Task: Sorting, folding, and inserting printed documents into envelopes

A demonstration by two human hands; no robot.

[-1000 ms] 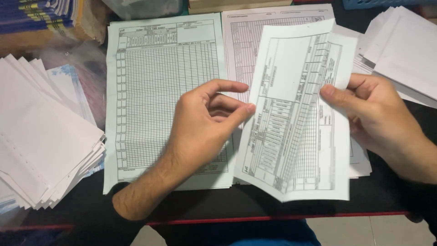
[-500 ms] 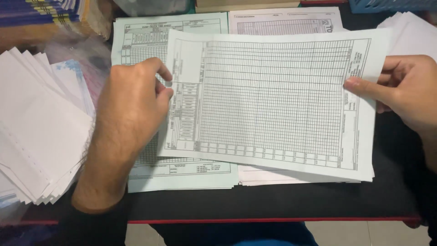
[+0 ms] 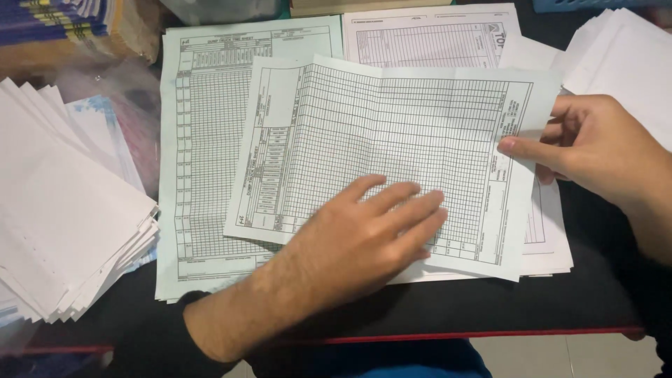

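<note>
1. On the dark desk (image 3: 490,308), a white gridded form (image 3: 392,140) lies sideways across two stacks of forms.
2. The left hand (image 3: 364,241) presses flat on its lower middle, fingers released and spread.
3. The right hand (image 3: 595,147) pinches its right edge between thumb and fingers.
4. A fanned pile of white sheets (image 3: 63,217) sits left.

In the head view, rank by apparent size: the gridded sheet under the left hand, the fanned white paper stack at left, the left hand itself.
1. gridded sheet
2. white paper stack, partly cut off by the frame, so its rank against the sheet is unsure
3. left hand
</note>
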